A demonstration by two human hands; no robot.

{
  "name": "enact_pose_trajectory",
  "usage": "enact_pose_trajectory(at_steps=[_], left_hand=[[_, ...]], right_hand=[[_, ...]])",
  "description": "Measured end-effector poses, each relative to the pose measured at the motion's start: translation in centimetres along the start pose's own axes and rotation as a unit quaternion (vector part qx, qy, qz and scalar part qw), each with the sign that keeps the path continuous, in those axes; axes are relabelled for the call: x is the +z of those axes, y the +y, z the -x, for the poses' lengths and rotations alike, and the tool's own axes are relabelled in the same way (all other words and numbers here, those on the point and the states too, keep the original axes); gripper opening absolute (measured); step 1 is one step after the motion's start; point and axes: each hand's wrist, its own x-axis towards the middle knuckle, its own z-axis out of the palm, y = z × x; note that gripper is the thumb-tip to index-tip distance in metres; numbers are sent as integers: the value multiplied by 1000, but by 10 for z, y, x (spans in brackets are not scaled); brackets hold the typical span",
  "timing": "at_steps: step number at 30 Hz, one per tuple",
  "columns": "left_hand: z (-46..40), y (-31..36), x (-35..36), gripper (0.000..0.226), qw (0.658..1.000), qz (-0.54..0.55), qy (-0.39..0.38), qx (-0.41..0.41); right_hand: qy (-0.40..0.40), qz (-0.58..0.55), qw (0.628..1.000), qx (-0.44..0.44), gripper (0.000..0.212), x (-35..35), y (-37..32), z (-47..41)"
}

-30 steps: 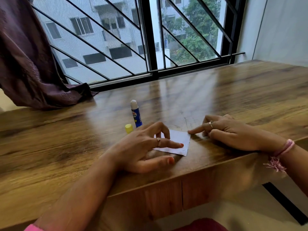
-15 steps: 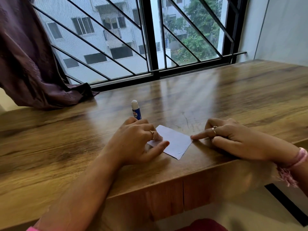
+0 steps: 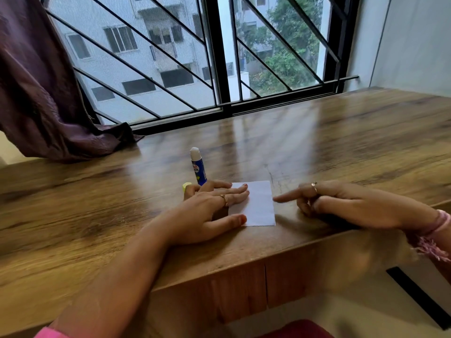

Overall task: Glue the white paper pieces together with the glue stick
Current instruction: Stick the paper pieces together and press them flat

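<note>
Your left hand (image 3: 214,208) lay flat with its fingers straight on the left part of the paper (image 3: 258,203), pressing it to the table (image 3: 97,203) close to the near edge. Your right hand (image 3: 341,203) held nothing; its forefinger pointed at the paper's right edge and came just short of it or barely touched it, and I could not tell which, while the other fingers were curled under. Only one white sheet showed, so the pieces seemed already stacked, though I could not see a seam. The glue stick (image 3: 198,167) stood upright and uncapped just beyond your left fingers, with its yellow cap (image 3: 186,186) beside it, partly hidden by the hand. The main risk was sideways slip: if the glue was still wet, an uneven push from either hand could have skewed one layer against the other. A hand drawn back carelessly could have knocked the stick over and smeared glue on the table. Left open, the stick would likely dry out. The paper also sat near enough to the near edge to be dragged off.
</note>
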Motion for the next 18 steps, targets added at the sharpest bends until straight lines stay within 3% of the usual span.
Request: enact_pose_trajectory(at_steps=[3, 7, 11, 18], left_hand=[[0, -2, 1, 57, 999, 27, 27, 24], [2, 4, -1, 41, 981, 25, 147, 123], [1, 13, 0, 35, 974, 69, 94, 193], [0, 23, 0, 42, 979, -14, 73, 190]], right_hand=[[14, 53, 998, -8, 45, 3, 0, -9], [10, 83, 996, -23, 46, 7, -2, -14], [-2, 93, 995, -30, 47, 7, 1, -12], [-13, 131, 991, -36, 51, 8, 4, -13]])
